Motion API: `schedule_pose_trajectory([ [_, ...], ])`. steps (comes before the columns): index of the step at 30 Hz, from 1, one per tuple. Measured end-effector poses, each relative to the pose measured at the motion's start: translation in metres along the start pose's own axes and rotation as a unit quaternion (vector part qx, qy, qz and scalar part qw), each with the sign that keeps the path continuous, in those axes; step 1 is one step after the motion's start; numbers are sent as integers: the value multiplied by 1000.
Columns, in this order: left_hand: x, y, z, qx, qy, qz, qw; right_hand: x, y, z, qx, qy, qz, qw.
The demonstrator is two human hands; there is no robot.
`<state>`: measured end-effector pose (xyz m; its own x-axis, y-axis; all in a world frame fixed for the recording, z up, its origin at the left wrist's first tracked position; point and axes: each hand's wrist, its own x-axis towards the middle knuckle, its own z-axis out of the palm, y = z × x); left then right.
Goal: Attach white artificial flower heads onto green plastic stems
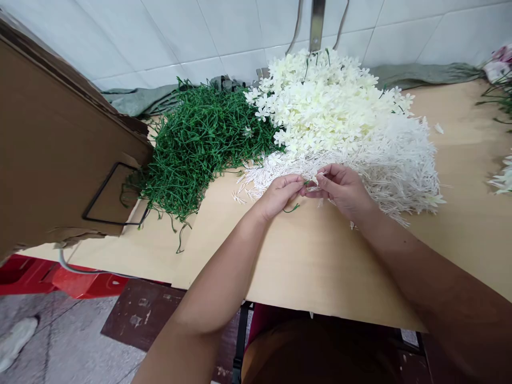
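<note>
My left hand (283, 193) is closed in a pinch on a green plastic stem (292, 208), whose branched end hangs below the fingers. Close against it, my right hand (340, 188) pinches a small white artificial flower (314, 180) between thumb and fingers. The two hands meet just in front of a pile of thin white stamens (396, 160). Behind that rises a heap of white artificial flowers (324, 101). To the left lies a heap of green plastic stems (204, 138).
A cardboard box (60, 144) with a black wire frame (114, 192) stands at the left. White tiles (224, 32) back the table (304, 266). More flowers (502, 176) lie at the right edge. A red plastic stool (88, 282) is below on the left.
</note>
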<state>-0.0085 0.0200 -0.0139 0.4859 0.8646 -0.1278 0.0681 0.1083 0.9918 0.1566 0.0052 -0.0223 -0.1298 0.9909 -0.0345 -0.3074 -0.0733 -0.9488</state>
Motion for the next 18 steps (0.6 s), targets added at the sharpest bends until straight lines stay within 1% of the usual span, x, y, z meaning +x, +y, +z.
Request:
schedule_pose_trajectory([
  [2,0,0,0,-3,2,-6,1000,0,-2,0,3,10,-6,1000],
  [5,1,-1,0,-4,0,-5,1000,-1,-2,1,0,6,-3,1000],
  [8,2,-1,0,-1,-5,0,1000,0,0,3,-11,4,1,1000],
  [12,2,0,0,14,-2,-13,1000,0,3,3,-14,10,1,1000],
  [15,1,0,1,17,-1,-17,1000,0,4,3,-22,18,-9,1000],
  [18,2,-1,1,15,-6,-13,1000,-1,6,4,-57,25,-34,997],
])
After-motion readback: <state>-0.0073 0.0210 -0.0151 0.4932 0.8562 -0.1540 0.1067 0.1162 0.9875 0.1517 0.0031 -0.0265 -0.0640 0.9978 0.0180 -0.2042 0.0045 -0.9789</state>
